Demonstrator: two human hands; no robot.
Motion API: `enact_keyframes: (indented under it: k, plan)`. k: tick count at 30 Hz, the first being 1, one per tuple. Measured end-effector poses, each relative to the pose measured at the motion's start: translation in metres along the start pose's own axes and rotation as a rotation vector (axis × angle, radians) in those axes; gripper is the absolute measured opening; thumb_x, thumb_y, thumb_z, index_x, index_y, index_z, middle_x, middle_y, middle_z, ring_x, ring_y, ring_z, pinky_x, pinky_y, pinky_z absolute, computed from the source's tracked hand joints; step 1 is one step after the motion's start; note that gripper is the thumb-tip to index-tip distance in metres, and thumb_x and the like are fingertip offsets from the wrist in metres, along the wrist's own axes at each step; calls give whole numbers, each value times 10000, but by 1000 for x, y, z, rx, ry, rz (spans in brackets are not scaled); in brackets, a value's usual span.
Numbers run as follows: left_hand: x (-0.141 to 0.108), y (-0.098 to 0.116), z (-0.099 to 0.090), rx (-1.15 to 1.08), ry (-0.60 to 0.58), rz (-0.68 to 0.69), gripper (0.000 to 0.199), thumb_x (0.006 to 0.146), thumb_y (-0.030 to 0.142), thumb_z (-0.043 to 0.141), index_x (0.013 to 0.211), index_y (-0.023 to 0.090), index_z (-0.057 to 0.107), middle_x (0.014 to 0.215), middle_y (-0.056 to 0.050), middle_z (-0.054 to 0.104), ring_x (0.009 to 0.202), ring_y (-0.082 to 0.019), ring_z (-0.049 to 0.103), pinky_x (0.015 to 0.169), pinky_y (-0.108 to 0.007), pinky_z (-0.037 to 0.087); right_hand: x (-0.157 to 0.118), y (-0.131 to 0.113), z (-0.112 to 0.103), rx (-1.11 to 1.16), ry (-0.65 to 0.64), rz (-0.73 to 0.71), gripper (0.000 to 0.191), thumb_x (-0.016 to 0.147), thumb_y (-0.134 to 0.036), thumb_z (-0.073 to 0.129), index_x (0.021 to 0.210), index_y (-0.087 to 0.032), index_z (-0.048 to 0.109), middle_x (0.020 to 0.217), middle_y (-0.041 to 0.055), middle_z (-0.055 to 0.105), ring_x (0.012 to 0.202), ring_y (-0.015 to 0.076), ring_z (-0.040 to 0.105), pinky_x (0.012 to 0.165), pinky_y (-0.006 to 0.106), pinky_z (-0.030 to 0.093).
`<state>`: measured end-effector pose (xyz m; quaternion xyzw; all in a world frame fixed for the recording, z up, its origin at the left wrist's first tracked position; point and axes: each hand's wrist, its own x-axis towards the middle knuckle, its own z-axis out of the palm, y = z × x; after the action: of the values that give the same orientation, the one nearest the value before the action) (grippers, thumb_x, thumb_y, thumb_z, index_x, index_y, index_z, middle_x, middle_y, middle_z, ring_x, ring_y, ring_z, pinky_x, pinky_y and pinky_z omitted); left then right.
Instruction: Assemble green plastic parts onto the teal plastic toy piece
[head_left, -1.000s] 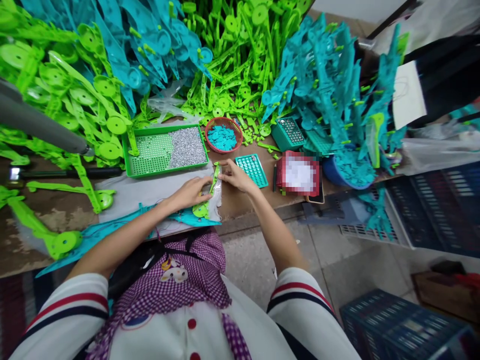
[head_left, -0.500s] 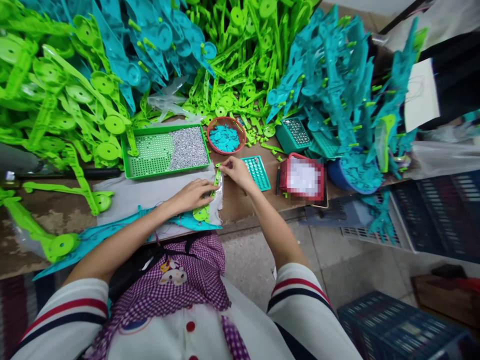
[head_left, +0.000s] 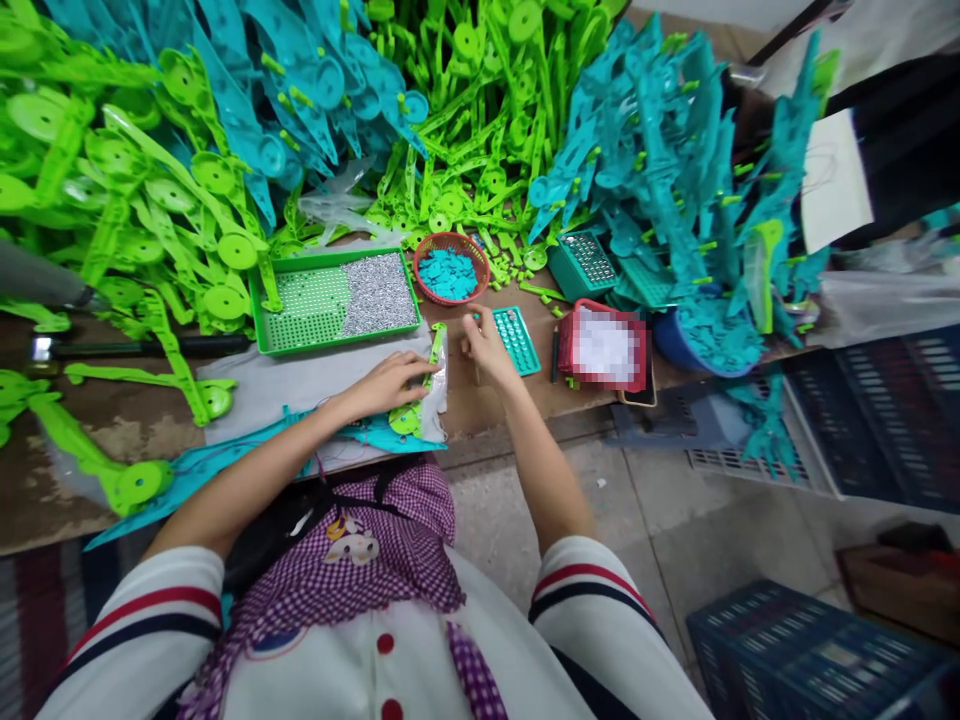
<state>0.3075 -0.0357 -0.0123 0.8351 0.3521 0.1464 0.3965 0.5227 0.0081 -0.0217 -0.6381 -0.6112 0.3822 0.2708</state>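
My left hand (head_left: 394,383) rests on a green plastic part (head_left: 407,415) at the right end of a grey cloth, its fingers closed over the part's edge. The green part lies lengthwise, its narrow end pointing away from me. My right hand (head_left: 484,343) is in the air to the right of it, fingers curled, beside a small teal tray (head_left: 516,340) with rows of pockets. Whatever its fingertips may hold is too small to make out. A blue-teal part (head_left: 390,435) lies under the near end of the green one.
Behind my hands stand a green tray (head_left: 300,312) of small metal pieces and a red basket (head_left: 452,298) of teal pieces. A red box (head_left: 571,370) and a blue bucket (head_left: 675,345) stand right. High piles of green parts (head_left: 225,250) and teal parts line the back.
My right hand has moved off the narrow end of the green part, to the right and towards the small teal tray. My left hand has stayed on the part.
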Motion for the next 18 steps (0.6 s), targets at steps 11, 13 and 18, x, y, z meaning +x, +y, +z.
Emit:
enact_keyframes:
  k: [11, 13, 18]
  plan:
    - [2, -1, 0, -57, 58, -31, 569, 863, 288, 632, 1394, 190, 455, 1411, -134, 542, 1264, -266, 525, 1057, -443, 415, -25, -9, 16, -204, 234, -191, 342, 915, -248, 412, 1199, -171, 586, 1266, 157, 544, 1204, 252, 516, 1085, 428, 391]
    - [2, -2, 0, -97, 61, -46, 594, 859, 305, 635, 1406, 185, 436, 1408, -148, 544, 1192, -259, 577, 995, -415, 468, -29, -11, 13, -159, 251, -220, 353, 920, -268, 419, 1221, -181, 581, 1295, 150, 533, 1239, 247, 500, 1107, 432, 376]
    - [-4, -5, -5, -107, 72, -95, 619, 842, 302, 642, 1413, 192, 430, 1270, -133, 633, 895, -200, 651, 840, -368, 529, -43, -15, 5, -74, 363, -190, 304, 943, -351, 418, 1110, -217, 634, 1167, 116, 626, 1143, 226, 561, 1032, 409, 447]
